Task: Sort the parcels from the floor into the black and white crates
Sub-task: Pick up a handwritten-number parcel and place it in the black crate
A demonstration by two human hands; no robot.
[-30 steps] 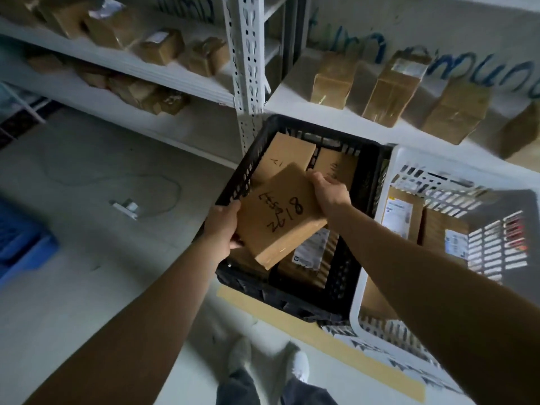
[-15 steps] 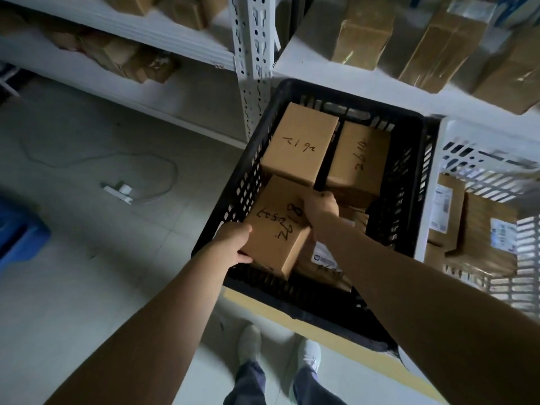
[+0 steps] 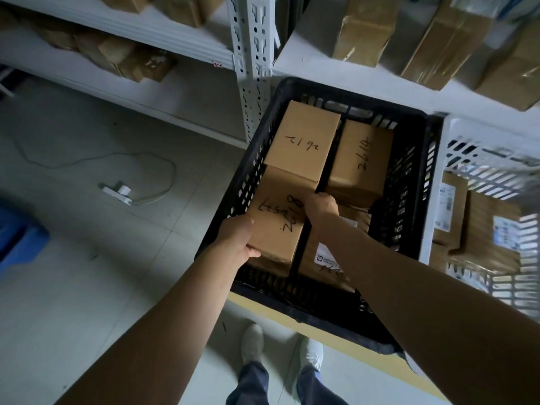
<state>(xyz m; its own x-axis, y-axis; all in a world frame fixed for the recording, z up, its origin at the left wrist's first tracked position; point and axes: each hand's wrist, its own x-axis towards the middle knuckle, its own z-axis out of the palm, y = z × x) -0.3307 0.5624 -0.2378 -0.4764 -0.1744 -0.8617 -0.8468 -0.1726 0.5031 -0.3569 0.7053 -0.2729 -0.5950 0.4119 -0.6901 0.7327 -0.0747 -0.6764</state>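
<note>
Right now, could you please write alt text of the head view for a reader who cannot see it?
A person's left grip and right grip hold a brown parcel with handwritten marks inside a black crate, next to two similar boxes. A white crate with labelled parcels stands to its right, in front of white shelves of packages.

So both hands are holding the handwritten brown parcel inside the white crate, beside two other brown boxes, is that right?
Not quite. The head view shows the left hand and right hand holding the handwritten parcel inside the black crate, beside two other brown boxes. The white crate stands to its right, with labelled parcels of its own.
</note>
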